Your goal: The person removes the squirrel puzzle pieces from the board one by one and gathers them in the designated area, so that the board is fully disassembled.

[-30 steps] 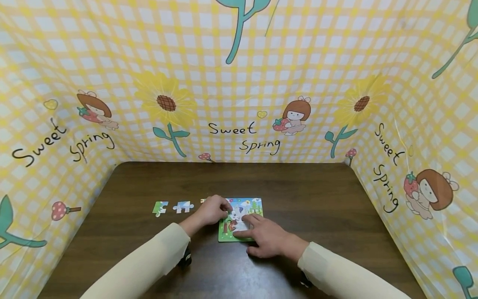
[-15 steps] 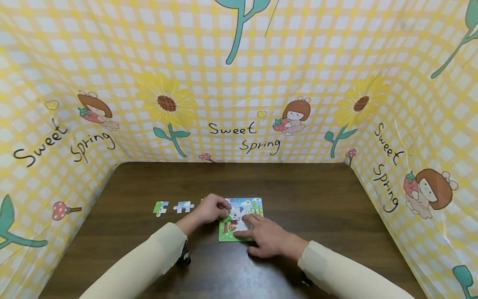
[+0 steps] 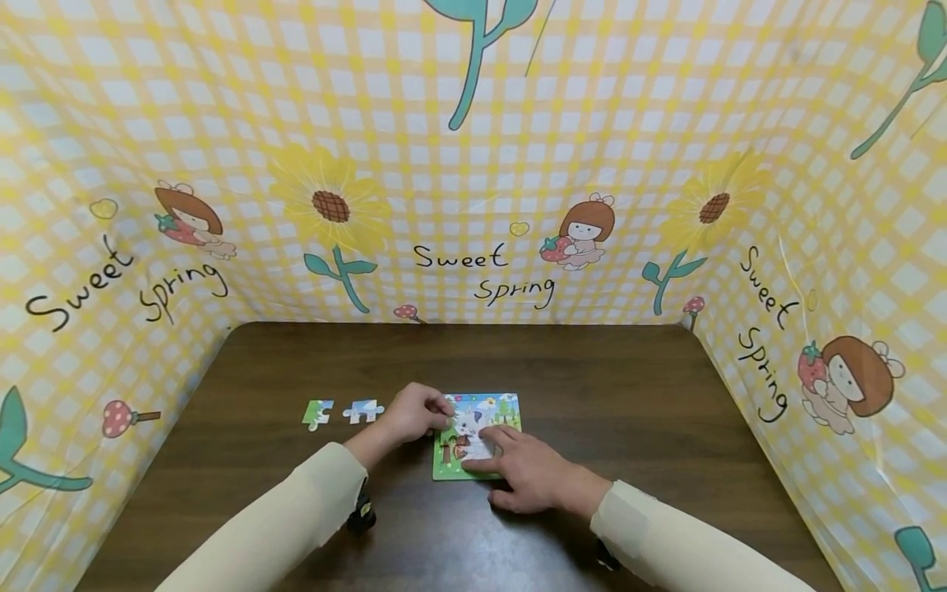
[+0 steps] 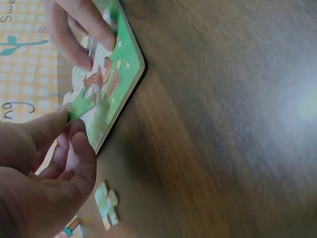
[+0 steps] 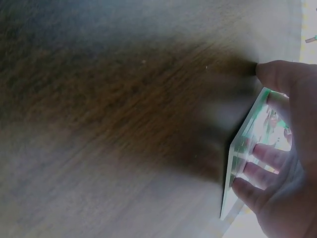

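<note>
Your left hand [image 3: 411, 413] pinches a puzzle piece [image 4: 77, 110], seemingly green, at the left of the puzzle board [image 3: 453, 473]; your right hand [image 3: 528, 470] rests on the board, fingers spread.

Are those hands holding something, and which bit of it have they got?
Yes: the left hand pinches a puzzle piece by one edge. The right hand holds nothing; it rests on the puzzle board.
</note>
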`<move>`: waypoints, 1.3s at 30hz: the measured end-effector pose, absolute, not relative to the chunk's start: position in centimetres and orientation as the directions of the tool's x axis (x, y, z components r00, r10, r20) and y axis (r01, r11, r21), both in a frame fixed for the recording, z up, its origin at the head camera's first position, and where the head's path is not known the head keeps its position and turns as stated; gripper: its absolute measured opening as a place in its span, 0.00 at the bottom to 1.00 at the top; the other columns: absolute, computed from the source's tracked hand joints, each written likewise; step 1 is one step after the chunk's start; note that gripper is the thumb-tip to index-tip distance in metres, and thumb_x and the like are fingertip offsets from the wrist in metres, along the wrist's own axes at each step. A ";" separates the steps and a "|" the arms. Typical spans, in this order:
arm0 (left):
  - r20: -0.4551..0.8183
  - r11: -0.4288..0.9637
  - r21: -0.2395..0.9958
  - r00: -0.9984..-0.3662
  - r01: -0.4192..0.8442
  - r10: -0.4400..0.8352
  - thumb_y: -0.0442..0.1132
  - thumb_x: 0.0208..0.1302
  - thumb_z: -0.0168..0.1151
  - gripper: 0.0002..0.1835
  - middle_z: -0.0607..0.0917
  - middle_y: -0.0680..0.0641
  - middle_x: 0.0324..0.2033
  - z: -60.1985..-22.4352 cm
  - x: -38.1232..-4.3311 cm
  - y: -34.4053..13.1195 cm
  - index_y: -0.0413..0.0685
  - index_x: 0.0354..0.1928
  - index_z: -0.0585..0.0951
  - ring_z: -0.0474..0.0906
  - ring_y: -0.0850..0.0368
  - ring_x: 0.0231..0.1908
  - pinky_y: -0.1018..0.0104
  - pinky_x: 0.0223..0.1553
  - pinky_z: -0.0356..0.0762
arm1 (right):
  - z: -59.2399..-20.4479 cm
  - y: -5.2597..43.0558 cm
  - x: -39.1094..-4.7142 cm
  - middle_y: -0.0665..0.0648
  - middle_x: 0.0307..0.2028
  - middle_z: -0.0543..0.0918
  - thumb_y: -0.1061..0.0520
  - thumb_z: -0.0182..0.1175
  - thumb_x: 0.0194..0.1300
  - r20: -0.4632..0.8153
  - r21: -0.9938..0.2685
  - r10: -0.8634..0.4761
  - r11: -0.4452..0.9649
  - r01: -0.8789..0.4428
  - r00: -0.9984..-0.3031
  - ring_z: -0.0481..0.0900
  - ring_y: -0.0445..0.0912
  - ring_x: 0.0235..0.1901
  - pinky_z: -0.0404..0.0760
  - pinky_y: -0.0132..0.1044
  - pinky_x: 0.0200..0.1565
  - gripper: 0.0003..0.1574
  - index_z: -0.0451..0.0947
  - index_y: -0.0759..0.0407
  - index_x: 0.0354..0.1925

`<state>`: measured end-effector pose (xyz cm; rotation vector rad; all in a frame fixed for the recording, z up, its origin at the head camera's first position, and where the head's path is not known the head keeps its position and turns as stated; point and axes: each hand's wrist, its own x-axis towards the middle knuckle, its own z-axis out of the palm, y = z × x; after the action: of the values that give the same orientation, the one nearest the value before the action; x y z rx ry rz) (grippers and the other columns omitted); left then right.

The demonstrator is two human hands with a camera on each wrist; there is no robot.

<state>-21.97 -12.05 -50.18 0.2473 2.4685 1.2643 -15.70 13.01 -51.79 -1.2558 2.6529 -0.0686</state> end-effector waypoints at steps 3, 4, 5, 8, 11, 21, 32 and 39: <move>-0.220 0.570 0.822 -0.911 0.019 0.348 0.31 0.64 0.70 0.06 0.87 0.48 0.34 -49.8 -21.9 -13.0 0.42 0.43 0.89 0.79 0.54 0.30 0.58 0.33 0.82 | -51.9 13.0 -15.7 0.62 0.77 0.62 0.38 0.56 0.73 -0.166 -0.142 -0.768 0.639 -0.756 -0.618 0.59 0.58 0.76 0.65 0.51 0.73 0.35 0.63 0.28 0.76; -0.213 0.565 0.824 -0.907 0.032 0.362 0.31 0.65 0.69 0.07 0.87 0.48 0.34 -49.6 -21.8 -13.4 0.42 0.43 0.89 0.79 0.54 0.30 0.57 0.34 0.83 | -51.9 13.0 -15.7 0.62 0.77 0.62 0.38 0.56 0.73 -0.165 -0.146 -0.769 0.638 -0.756 -0.618 0.59 0.58 0.76 0.65 0.52 0.73 0.36 0.63 0.29 0.76; -0.212 0.563 0.826 -0.904 0.037 0.371 0.31 0.65 0.69 0.06 0.87 0.47 0.35 -49.4 -21.7 -13.9 0.42 0.43 0.90 0.79 0.54 0.30 0.56 0.34 0.83 | -51.9 13.0 -15.7 0.62 0.77 0.62 0.38 0.56 0.73 -0.165 -0.148 -0.769 0.638 -0.756 -0.617 0.59 0.58 0.76 0.64 0.51 0.73 0.36 0.63 0.28 0.76; -0.183 0.555 0.828 -0.898 0.079 0.401 0.31 0.66 0.69 0.06 0.88 0.47 0.37 -49.1 -21.3 -15.5 0.41 0.42 0.90 0.78 0.55 0.30 0.56 0.34 0.83 | -52.0 13.1 -15.7 0.62 0.77 0.62 0.39 0.56 0.74 -0.160 -0.154 -0.773 0.634 -0.758 -0.614 0.59 0.58 0.77 0.64 0.52 0.73 0.35 0.63 0.29 0.76; -0.161 0.547 0.831 -0.899 0.099 0.407 0.32 0.66 0.69 0.06 0.88 0.47 0.36 -48.8 -20.9 -17.5 0.40 0.43 0.89 0.79 0.55 0.31 0.54 0.34 0.83 | -51.9 13.1 -15.7 0.62 0.77 0.61 0.39 0.55 0.73 -0.157 -0.154 -0.774 0.632 -0.759 -0.613 0.59 0.57 0.77 0.65 0.52 0.73 0.35 0.63 0.29 0.76; -0.134 0.543 0.838 -0.941 0.060 0.312 0.33 0.66 0.69 0.10 0.89 0.42 0.38 -48.5 -19.3 -24.5 0.34 0.46 0.87 0.82 0.54 0.34 0.54 0.35 0.84 | -51.7 13.1 -15.5 0.60 0.78 0.60 0.38 0.56 0.73 -0.175 -0.164 -0.760 0.649 -0.742 -0.626 0.58 0.57 0.77 0.65 0.53 0.73 0.36 0.62 0.27 0.76; -0.190 0.622 0.783 -0.957 -0.014 0.219 0.33 0.67 0.68 0.10 0.88 0.43 0.38 -50.0 -17.8 -30.4 0.35 0.47 0.86 0.81 0.53 0.34 0.59 0.32 0.81 | -51.9 13.2 -15.4 0.61 0.77 0.61 0.39 0.56 0.73 -0.155 -0.155 -0.767 0.641 -0.751 -0.623 0.59 0.57 0.76 0.66 0.53 0.72 0.36 0.63 0.28 0.76; -0.190 0.683 0.730 -0.965 -0.017 0.180 0.32 0.65 0.69 0.09 0.88 0.45 0.34 -50.7 -17.6 -32.1 0.35 0.44 0.87 0.80 0.55 0.33 0.61 0.30 0.80 | -51.8 13.3 -15.5 0.60 0.77 0.62 0.38 0.57 0.73 -0.148 -0.156 -0.772 0.636 -0.756 -0.618 0.60 0.56 0.76 0.67 0.53 0.71 0.35 0.65 0.30 0.75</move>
<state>-17.62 -32.10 -50.70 0.1308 2.6497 1.1534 -15.53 13.26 -51.76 -1.2560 2.6557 -0.1159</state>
